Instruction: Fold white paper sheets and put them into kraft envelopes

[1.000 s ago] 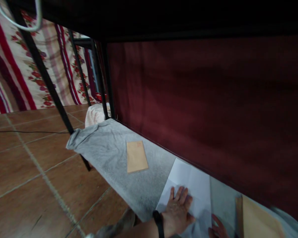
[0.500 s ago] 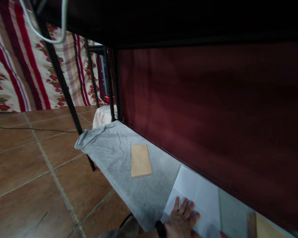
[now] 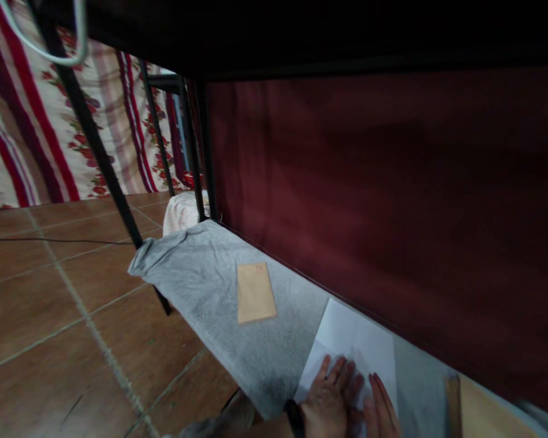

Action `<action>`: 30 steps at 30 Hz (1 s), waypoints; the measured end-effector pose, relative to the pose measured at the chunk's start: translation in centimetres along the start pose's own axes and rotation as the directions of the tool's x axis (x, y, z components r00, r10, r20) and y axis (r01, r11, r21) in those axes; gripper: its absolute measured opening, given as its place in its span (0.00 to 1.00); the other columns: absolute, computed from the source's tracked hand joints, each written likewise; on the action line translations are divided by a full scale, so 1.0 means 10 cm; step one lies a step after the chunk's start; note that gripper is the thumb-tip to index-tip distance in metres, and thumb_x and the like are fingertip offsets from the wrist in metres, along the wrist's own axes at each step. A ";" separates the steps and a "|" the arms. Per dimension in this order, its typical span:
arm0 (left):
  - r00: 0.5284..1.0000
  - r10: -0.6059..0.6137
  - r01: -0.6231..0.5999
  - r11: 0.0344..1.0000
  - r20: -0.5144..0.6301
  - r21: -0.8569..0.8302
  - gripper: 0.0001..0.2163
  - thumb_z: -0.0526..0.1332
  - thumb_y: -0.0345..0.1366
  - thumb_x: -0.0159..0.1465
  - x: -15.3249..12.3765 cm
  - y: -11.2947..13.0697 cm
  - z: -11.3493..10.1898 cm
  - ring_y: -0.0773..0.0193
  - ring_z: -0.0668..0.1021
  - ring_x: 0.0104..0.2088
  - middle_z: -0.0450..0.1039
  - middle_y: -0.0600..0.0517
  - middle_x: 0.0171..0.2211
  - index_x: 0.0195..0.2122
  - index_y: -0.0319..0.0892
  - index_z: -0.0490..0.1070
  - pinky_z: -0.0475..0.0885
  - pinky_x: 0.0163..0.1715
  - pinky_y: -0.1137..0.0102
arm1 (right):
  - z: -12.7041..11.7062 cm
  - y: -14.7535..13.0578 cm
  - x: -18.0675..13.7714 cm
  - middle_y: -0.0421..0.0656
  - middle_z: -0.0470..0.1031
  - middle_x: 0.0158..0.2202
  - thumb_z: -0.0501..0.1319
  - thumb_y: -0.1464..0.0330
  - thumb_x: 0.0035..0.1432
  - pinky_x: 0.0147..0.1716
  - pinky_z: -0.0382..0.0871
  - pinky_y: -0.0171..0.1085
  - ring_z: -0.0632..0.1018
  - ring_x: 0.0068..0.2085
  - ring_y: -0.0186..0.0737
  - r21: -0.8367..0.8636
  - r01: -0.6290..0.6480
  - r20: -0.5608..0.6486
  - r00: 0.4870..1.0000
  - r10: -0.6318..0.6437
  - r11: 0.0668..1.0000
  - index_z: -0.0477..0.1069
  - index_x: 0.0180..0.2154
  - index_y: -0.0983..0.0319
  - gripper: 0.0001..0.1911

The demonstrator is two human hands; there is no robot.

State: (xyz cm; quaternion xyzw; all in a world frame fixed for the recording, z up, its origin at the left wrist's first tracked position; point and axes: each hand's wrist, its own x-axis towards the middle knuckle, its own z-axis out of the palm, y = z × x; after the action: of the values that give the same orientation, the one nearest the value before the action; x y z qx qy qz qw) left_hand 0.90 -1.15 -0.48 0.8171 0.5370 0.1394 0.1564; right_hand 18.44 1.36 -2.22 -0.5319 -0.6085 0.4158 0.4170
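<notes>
Nearest, at the bottom edge: left hand lies palm-down on the white sheet, fingers spread flat and pointing away, gripping nothing, just pressing the paper. A dark band sits on the left wrist. Right hand is just beside it on the right, also flat on the sheet, fingers straight and close together, nothing held; its lower part is cut off by the frame edge. The 2 hands look to be touching or nearly so; can't tell which.

The sheet lies on a grey cloth that covers the low surface, w/ its far edge close to the dark red fabric wall. It shows faint fold lines; near corner is under the hands.

Right of the sheet, at the frame corner, 1 tan envelope is partly in view, apart from the paper.

Further along the cloth, 1 more tan envelope lies flat, well apart from the hands, w/ a small red mark near its far end.

Beyond that the cloth bunches at the far end, by black metal posts. A pale bundle sits just behind the posts.

Left side: brown tiled floor w/ a thin black cable across it. Farthest back, a floral red-striped fabric hangs. A white cord loops at top left.
</notes>
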 end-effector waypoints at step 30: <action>0.958 -0.140 0.234 0.887 -0.251 0.399 0.26 0.44 0.40 0.73 -0.04 -0.35 -0.24 0.50 0.57 0.69 0.54 0.36 0.69 0.67 0.28 0.57 0.51 0.69 0.52 | 0.07 0.10 -0.37 0.61 0.63 0.65 0.41 0.57 0.73 0.64 0.57 0.56 0.67 0.65 0.56 -0.920 0.033 -0.149 0.892 -0.426 0.391 0.61 0.65 0.72 0.32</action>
State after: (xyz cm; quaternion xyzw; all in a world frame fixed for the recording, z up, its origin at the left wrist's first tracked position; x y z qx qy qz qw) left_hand -3.12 0.09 0.24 0.7556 0.6447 0.0913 -0.0714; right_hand 18.38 -2.23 -3.58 -0.6457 -0.7151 -0.1430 0.2263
